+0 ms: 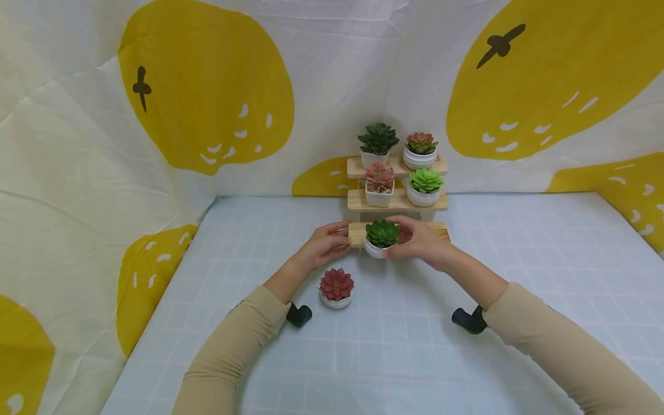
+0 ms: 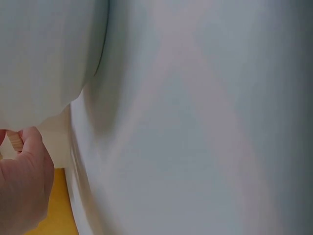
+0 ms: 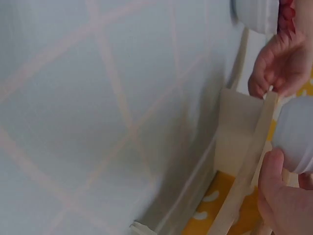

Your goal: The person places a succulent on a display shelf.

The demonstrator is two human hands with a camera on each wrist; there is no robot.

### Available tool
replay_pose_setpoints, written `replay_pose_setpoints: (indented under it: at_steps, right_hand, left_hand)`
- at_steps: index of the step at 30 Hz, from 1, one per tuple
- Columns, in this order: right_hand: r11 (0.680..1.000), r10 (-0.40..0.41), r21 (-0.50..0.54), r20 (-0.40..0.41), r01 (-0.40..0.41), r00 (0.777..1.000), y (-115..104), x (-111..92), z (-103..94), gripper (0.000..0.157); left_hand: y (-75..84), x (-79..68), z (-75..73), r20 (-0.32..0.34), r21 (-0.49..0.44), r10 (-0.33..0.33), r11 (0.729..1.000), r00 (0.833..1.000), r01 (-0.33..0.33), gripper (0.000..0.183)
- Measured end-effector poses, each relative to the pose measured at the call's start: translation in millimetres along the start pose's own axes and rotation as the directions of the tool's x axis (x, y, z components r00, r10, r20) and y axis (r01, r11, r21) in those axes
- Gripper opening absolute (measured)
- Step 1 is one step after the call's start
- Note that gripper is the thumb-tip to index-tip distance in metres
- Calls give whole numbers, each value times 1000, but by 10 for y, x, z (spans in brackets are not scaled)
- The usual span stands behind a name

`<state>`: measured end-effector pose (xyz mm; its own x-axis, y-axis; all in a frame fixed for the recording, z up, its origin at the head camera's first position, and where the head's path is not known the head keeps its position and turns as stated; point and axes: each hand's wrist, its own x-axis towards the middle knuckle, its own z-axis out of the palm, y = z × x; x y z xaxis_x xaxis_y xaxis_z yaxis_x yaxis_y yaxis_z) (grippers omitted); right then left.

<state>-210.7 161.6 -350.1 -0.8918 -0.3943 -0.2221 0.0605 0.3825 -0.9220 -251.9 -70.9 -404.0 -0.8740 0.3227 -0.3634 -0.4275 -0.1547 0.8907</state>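
A three-tier wooden plant stand point(image 1: 357, 235) stands at the back of the table. My left hand point(image 1: 327, 245) pinches the left end of its lowest board; in the left wrist view the board's wooden end point(image 2: 15, 141) shows between thumb and fingers. My right hand point(image 1: 424, 242) grips a green succulent in a round white pot point(image 1: 383, 235) from its right side, at the front of the lowest board. Seen by the right wrist camera, the white pot point(image 3: 296, 134) is beside the board; whether it rests there I cannot tell. A red succulent point(image 1: 336, 285) in a white pot sits near my left forearm.
On the top board are a dark green succulent point(image 1: 378, 141) and a reddish-green one point(image 1: 421, 148). The middle board bears a pink succulent point(image 1: 380, 183) and a bright green one point(image 1: 425, 185). Behind hangs a white curtain point(image 1: 337, 69) with yellow fruit prints.
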Motion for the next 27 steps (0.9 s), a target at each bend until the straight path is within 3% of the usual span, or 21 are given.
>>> replay_pose_setpoints:
  at_steps: [5, 19, 27]
  right_hand:
    - [999, 4, -44, -31, -5, 1000, -18, 75, -9, 76]
    - [999, 0, -51, -95, -5, 996, -22, 198, -16, 72]
    - [1000, 19, -11, -120, -20, 993, -29, 224, -8, 71]
  left_hand:
    - [-7, 0, -2, 2, -1, 1, 1000, 1000, -1, 54]
    - [5, -12, -1, 13, 1, -3, 1000, 1000, 3, 54]
    - [14, -15, 4, 16, -1, 0, 1000, 1000, 0, 55]
